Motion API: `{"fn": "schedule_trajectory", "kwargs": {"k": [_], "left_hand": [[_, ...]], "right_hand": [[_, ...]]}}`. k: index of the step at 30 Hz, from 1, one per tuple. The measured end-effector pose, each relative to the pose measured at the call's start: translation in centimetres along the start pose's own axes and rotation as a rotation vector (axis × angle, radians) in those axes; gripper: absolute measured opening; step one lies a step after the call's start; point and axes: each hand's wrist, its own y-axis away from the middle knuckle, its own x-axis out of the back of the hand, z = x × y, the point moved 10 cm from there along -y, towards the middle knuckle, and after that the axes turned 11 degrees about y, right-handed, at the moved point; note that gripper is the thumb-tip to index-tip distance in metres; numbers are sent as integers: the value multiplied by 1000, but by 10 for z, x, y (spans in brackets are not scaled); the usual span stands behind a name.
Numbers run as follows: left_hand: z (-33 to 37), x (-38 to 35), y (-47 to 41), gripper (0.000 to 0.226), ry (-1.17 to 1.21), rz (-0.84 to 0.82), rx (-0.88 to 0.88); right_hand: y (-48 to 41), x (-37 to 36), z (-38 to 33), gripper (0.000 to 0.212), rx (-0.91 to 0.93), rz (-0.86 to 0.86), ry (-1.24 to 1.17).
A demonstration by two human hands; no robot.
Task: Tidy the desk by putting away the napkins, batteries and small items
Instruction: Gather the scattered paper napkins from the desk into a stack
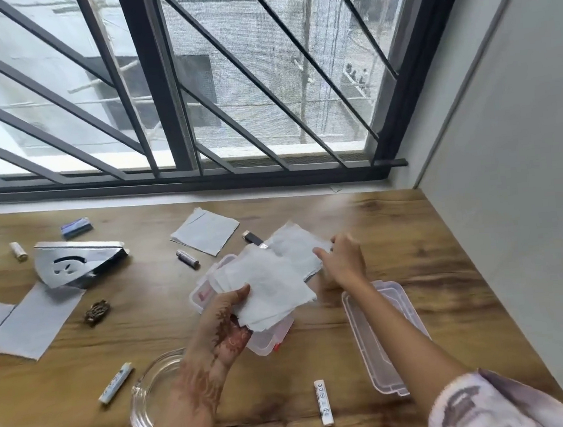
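Here, napkin stack [266, 283]: crinkled white paper squares, above the clear plastic box [268, 342] at mid-desk.
Left hand [222, 325]: thumb and fingers curled round the stack's near edge.
Loose napkin [293, 246]: flat on the wood-grain desk [413, 235], just behind the stack.
Right hand [343, 259]: thumb on that napkin's edge; blurred, so the grasp cannot be told.
Nearest battery [323, 402]: slim white cylinder, lying near the desk's front.
Lid [381, 334]: clear, rectangular, right of the box.

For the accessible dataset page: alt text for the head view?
A person's left hand grips a stack of white napkins above a clear plastic box on a wooden desk, while the right hand pinches another napkin. Batteries and a second clear container lie nearby.
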Motion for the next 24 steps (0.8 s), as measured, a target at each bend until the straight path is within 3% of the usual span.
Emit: {"fn": "schedule_trajectory", "kwargs": {"k": [3,8,12,15,20,24], "left_hand": [[6,3,1,29,11,7,-28],[5,17,-1,30,61,61,11],[6,17,-2,33,62,62,22],[6,16,-2,40,77,56,24],[8,11,-1,29,87,55,-6],[13,6,2,39,38,21,-38]], "right_hand": [[-5,-8,0,39,-73,6,76],[-11,-21,7,20,-194,-58,-67],[-10,-15,17,13,-304,-84,-479],[-2,-3,15,21,-334,-88,-748],[21,47,-21,35,-99,-51,-915],[49,91,-68,26,243,55,-776]]}}
